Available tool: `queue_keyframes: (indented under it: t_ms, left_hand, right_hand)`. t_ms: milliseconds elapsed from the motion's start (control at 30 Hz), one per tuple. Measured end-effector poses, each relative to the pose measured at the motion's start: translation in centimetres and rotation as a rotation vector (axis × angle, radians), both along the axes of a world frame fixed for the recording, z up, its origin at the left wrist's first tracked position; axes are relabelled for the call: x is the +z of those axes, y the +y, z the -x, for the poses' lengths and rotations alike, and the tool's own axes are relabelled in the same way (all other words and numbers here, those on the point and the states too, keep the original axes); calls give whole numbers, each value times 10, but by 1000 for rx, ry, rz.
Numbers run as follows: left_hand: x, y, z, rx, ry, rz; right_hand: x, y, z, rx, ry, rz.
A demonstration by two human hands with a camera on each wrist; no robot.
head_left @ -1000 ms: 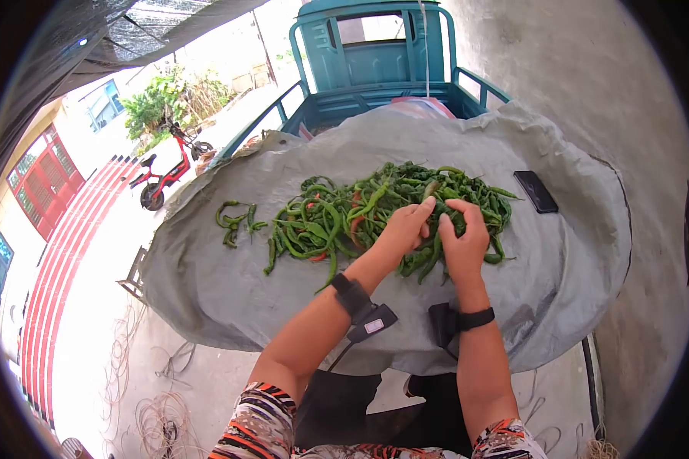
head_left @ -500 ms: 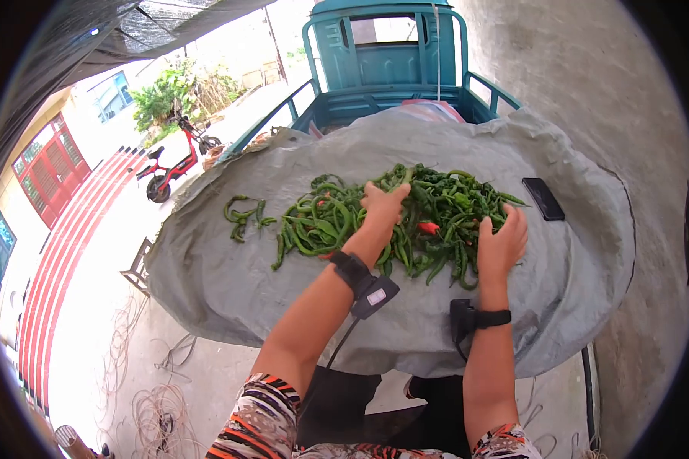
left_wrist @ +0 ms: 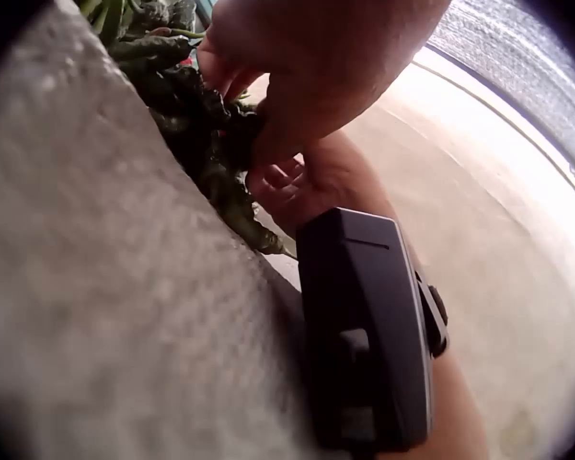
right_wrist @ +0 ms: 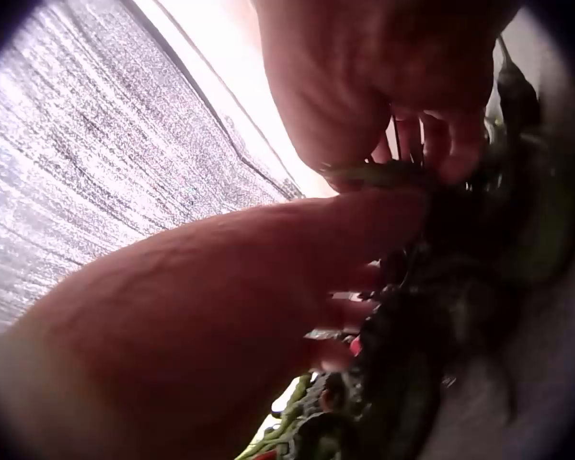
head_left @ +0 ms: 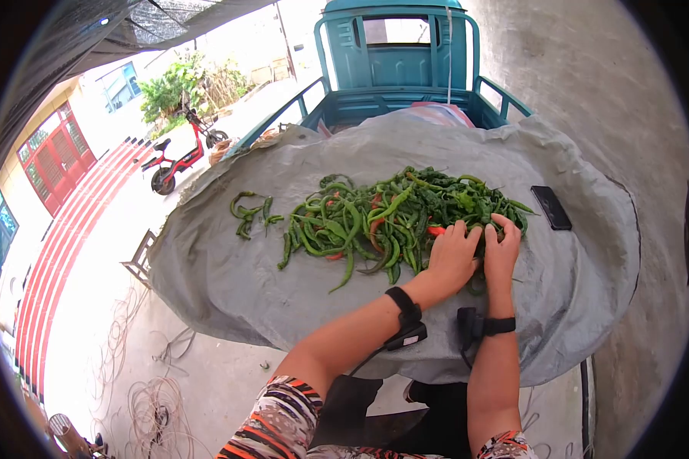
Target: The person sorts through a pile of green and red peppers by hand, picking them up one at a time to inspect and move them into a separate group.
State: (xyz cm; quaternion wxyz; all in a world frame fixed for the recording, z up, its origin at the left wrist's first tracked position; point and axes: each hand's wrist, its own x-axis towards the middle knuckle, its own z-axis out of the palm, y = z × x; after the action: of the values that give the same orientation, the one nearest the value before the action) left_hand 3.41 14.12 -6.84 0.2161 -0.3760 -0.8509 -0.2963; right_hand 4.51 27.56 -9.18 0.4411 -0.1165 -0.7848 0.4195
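A heap of green chili peppers [head_left: 352, 226], with a few red ones among them, lies on a grey sheet [head_left: 230, 298]. At its right end, my left hand [head_left: 453, 258] and right hand [head_left: 502, 251] are close together, fingertips down among the peppers. The left hand's fingers bend over the peppers, next to a red chili pepper [head_left: 435, 230]. Curled fingers of the right hand grip peppers from the right side. Dark green peppers [left_wrist: 230, 196] show under both hands in the left wrist view. A green pepper [right_wrist: 388, 173] sits between the hands in the right wrist view.
A small separate group of green peppers [head_left: 249, 214] lies left of the heap. A black phone [head_left: 551, 207] rests on the sheet to the right. Behind stands a blue cargo vehicle [head_left: 406, 57]; a red scooter [head_left: 182, 161] is parked at far left.
The left hand has moved from the middle of the heap to its right end, beside the right hand. The hands were apart half a second ago and are now together.
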Motion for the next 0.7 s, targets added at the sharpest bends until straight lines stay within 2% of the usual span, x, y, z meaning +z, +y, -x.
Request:
queue_keyframes:
  t_ms: [67, 167, 200, 267, 300, 367, 400, 433, 467, 533, 567, 600, 633, 667, 700]
  left_hand:
    - [-9, 5, 15, 67, 29, 70]
    - [-2, -7, 17, 6, 5, -65]
    - [4, -12, 14, 3, -34, -106]
    - [8, -17, 21, 80, 3, -268]
    - [11, -19, 27, 115, 19, -350]
    - [21, -37, 46, 137, -181, -280]
    - [38, -42, 40, 31, -500, -511]
    - [55, -48, 33, -74, -820, -739]
    - [50, -55, 45, -177, -808, -773]
    - [59, -63, 45, -208, -721, -719]
    - [63, -67, 43, -225, -679, -691]
    - [68, -69, 38, -194, -591, -561]
    - [60, -70, 40, -197, -438, -492]
    - [48, -68, 46, -201, -285, -422]
    - [47, -67, 43, -206, -132, -353]
  right_hand:
    - [5, -13, -1, 92, 87, 142]
    - [13, -20, -3, 189, 134, 388]
    - [12, -22, -2, 218, 167, 402]
    - [6, -24, 4, 255, 240, 463]
    - [17, -30, -4, 330, 198, 622]
    - [18, -36, -1, 142, 236, 389]
    - [14, -33, 1, 22, 181, 162]
    - [14, -32, -2, -73, 122, 50]
    - [15, -33, -4, -164, 63, -62]
    - [25, -42, -8, -346, 24, -255]
    - [31, -45, -10, -230, 95, -178]
    - [35, -45, -12, -117, 163, -101]
    - [40, -46, -15, -6, 230, -24]
    - [46, -51, -16, -45, 307, -75]
    - [50, -55, -18, 75, 268, 62]
